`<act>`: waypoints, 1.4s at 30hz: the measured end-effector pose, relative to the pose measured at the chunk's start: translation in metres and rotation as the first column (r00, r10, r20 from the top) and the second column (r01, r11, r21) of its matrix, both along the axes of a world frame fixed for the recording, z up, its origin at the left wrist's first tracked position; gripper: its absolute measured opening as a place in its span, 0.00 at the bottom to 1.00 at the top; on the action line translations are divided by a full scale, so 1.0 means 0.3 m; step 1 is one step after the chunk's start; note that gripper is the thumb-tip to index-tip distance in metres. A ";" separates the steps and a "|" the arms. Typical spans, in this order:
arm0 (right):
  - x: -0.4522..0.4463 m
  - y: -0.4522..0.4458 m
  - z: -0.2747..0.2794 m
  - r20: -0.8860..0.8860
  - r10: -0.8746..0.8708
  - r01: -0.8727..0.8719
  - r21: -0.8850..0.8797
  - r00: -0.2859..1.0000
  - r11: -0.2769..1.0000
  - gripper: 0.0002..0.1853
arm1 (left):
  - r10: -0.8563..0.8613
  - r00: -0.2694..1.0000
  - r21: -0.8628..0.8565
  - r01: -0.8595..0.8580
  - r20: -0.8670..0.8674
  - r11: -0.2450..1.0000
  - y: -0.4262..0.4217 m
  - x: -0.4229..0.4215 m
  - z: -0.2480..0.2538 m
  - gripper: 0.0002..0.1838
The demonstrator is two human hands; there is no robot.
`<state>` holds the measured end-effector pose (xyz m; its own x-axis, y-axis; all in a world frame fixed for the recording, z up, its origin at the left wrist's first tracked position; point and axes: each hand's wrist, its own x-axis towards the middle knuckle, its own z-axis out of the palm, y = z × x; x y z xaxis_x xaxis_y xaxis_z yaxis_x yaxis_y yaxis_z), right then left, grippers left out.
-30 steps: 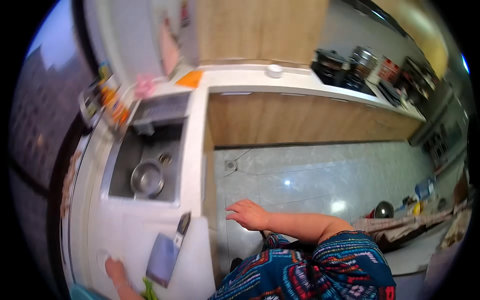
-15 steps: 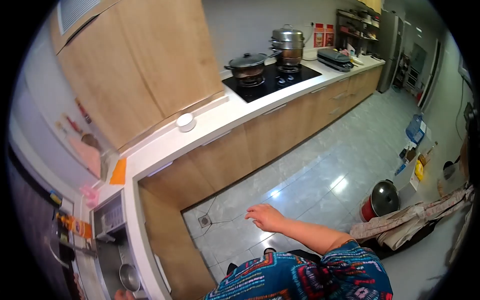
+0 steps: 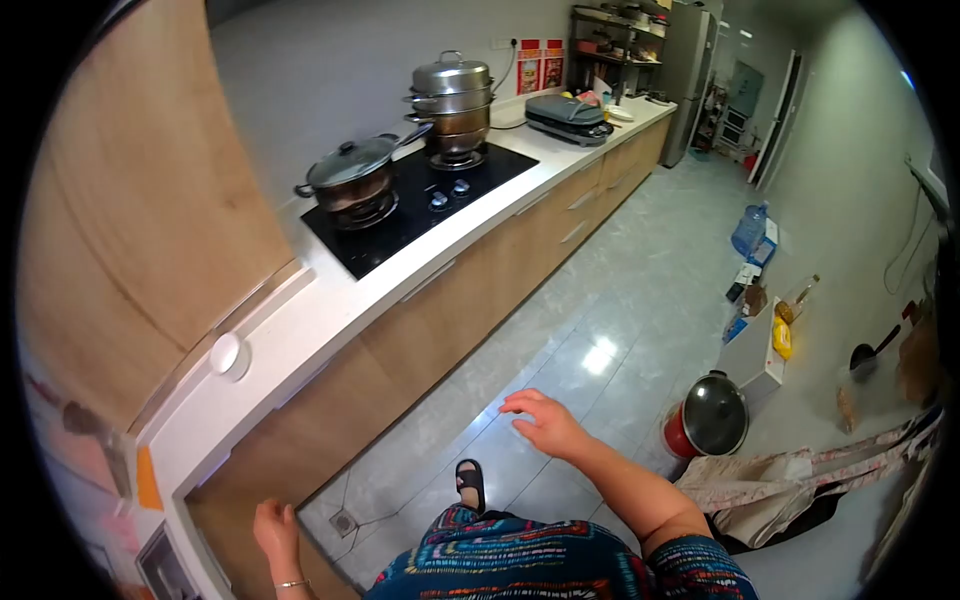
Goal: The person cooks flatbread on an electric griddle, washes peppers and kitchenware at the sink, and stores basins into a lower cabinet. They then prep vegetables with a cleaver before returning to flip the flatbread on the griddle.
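Note:
My right hand (image 3: 545, 422) hangs in the air over the tiled floor, fingers loosely apart and nothing in it. My left hand (image 3: 276, 533) is low beside the wooden cabinet fronts, just off the counter edge; its fingers are bent slightly, the thumb stands apart, and I see nothing held. Closest to it on the white counter (image 3: 335, 295) are a small white bowl (image 3: 230, 357) and an orange cloth (image 3: 148, 478). Farther along, a lidded pan (image 3: 350, 180) and a stacked metal steamer (image 3: 450, 105) stand on the black gas stove (image 3: 400, 235).
A grey electric griddle (image 3: 568, 117) lies beyond the stove. On the right, a red bucket (image 3: 676, 432) with a dark glass lid, a white box (image 3: 752, 358) and a blue water bottle (image 3: 748, 230) line the wall. Part of the sink (image 3: 165, 565) shows lower left.
My view has turned right and moved nearer the stove. My left hand has come away from the sink and its metal bowl. A sandalled foot now shows stepping forward.

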<state>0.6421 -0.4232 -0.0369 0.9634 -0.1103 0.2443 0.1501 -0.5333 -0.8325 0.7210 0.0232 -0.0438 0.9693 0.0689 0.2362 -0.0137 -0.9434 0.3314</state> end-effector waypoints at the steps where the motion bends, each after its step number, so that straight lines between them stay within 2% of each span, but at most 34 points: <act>1: 0.015 -0.071 -0.010 -0.009 -0.020 0.020 -0.010 1.000 1.000 0.13 | -0.076 0.997 -0.005 0.076 -0.020 0.997 -0.073 0.072 -0.005 0.10; 2: 0.025 -0.148 -0.026 -0.028 -0.105 0.104 -0.036 0.994 0.994 0.13 | -0.150 0.987 -0.016 0.151 0.050 0.988 -0.142 0.168 -0.053 0.08; 5: 0.030 -0.375 -0.094 -0.052 -0.364 0.352 -0.161 0.930 0.922 0.12 | -0.331 0.944 -0.095 0.331 0.017 0.939 -0.468 0.418 -0.109 0.06; 9: -0.090 -0.554 -0.159 -0.250 -0.634 0.663 0.048 0.732 0.747 0.12 | -0.685 0.729 -0.103 0.681 -0.003 0.725 -1.019 0.684 -0.039 0.07; 11: -0.168 -0.624 -0.185 -0.317 -0.721 0.784 0.159 0.616 0.600 0.12 | -0.808 0.585 -0.136 0.808 0.076 0.573 -1.310 0.770 0.038 0.07; 12: -0.203 -0.658 -0.203 -0.324 -0.730 0.795 0.169 0.603 0.582 0.12 | -0.849 0.518 -0.157 0.852 0.104 0.500 -1.452 0.803 0.066 0.06; 14: -0.262 -0.754 -0.238 -0.382 -0.797 0.884 0.227 0.467 0.409 0.11 | -0.902 0.394 -0.187 0.913 0.177 0.363 -1.720 0.836 0.116 0.06; 15: -0.279 -0.836 -0.279 -0.381 -0.802 0.887 0.231 0.460 0.399 0.11 | -0.915 0.341 -0.196 0.933 0.216 0.302 -1.848 0.845 0.123 0.06; 17: -0.323 -0.996 -0.353 -0.344 -0.865 0.927 0.218 0.365 0.305 0.11 | -0.911 0.334 -0.222 0.933 0.244 0.283 -2.064 0.846 0.130 0.06; 18: -0.311 -1.088 -0.353 -0.374 -0.843 0.909 0.312 0.386 0.277 0.11 | -0.898 0.336 -0.245 0.931 0.284 0.271 -2.162 0.850 0.132 0.06; 21: -0.221 -1.380 -0.268 -0.398 -0.823 0.904 0.310 0.405 0.295 0.11 | -0.884 0.400 -0.311 0.895 0.239 0.321 -2.382 0.875 0.115 0.04; 23: -0.108 -1.567 -0.183 -0.343 -0.819 0.872 0.348 0.460 0.344 0.12 | -0.860 0.452 -0.339 0.868 0.236 0.363 -2.491 0.936 0.105 0.03; 28: 0.189 -2.018 -0.080 -0.313 -0.699 0.765 0.310 0.643 0.565 0.12 | -0.773 0.598 -0.395 0.776 0.214 0.491 -2.709 1.113 0.128 0.01; 30: 0.351 -2.142 -0.080 -0.281 -0.661 0.716 0.348 0.696 0.605 0.12 | -0.735 0.649 -0.416 0.733 0.194 0.538 -2.783 1.198 0.117 0.01; 33: 0.584 -2.309 -0.090 -0.214 -0.613 0.639 0.407 0.761 0.652 0.12 | -0.712 0.668 -0.431 0.720 0.218 0.544 -2.937 1.340 0.113 0.01; 34: 0.643 -2.355 -0.096 -0.183 -0.588 0.602 0.429 0.788 0.673 0.12 | -0.712 0.649 -0.439 0.740 0.269 0.509 -2.995 1.406 0.095 0.01; 39: 0.877 -2.638 -0.083 -0.299 -0.581 0.653 0.381 0.757 0.655 0.11 | -0.700 0.682 -0.538 0.680 0.213 0.499 -3.328 1.690 0.126 0.06; 41: 0.959 -2.750 -0.075 -0.292 -0.609 0.675 0.298 0.738 0.675 0.12 | -0.726 0.630 -0.536 0.728 0.275 0.428 -3.459 1.772 0.178 0.06; 42: 1.008 -2.795 -0.053 -0.308 -0.620 0.692 0.315 0.722 0.650 0.13 | -0.732 0.619 -0.528 0.738 0.283 0.420 -3.512 1.813 0.183 0.07</act>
<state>0.9444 -1.2617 -0.0528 0.6203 -0.7763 -0.1117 -0.2645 -0.0729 -0.9616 1.2650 -1.0304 0.0112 0.7145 -0.5542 0.4269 -0.6159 -0.2089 0.7597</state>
